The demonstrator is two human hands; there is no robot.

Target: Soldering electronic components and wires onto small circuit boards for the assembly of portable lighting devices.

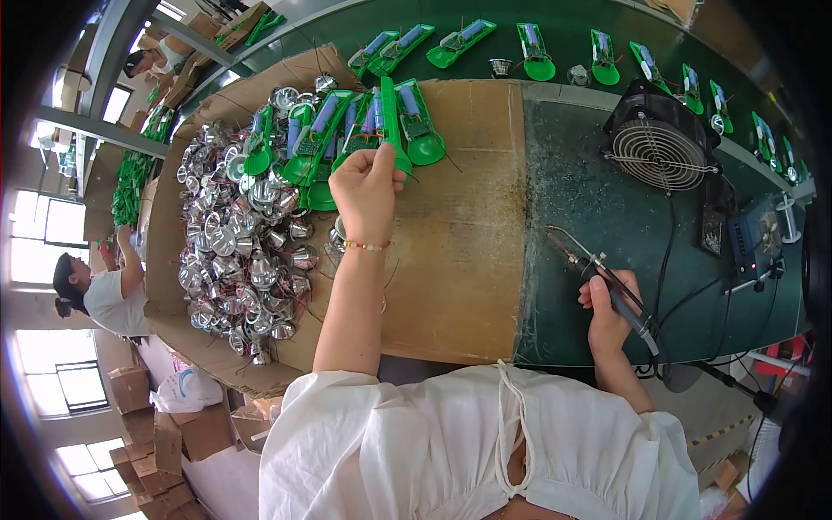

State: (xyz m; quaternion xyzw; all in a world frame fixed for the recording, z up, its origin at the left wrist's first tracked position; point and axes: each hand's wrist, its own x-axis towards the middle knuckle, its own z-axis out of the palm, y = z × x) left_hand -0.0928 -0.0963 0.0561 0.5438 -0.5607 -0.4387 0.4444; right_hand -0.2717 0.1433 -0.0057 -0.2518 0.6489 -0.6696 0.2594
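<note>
My left hand is closed, thumb and fingers pinching the lower end of a green plastic lamp housing seen edge-on. Around it lie several more green housings with blue cylindrical cells and circuit boards, such as the one just right of the hand. They rest partly over a heap of silver reflector cups. My right hand grips a soldering iron over the dark green bench. The iron's tip points up and left, apart from any housing. A thin bent metal tube runs beside it.
A cardboard box holds the reflectors at left. Brown cardboard covers the middle. A black fan and a blue soldering station stand right, with cables. More housings line the conveyor. Two other people work at left.
</note>
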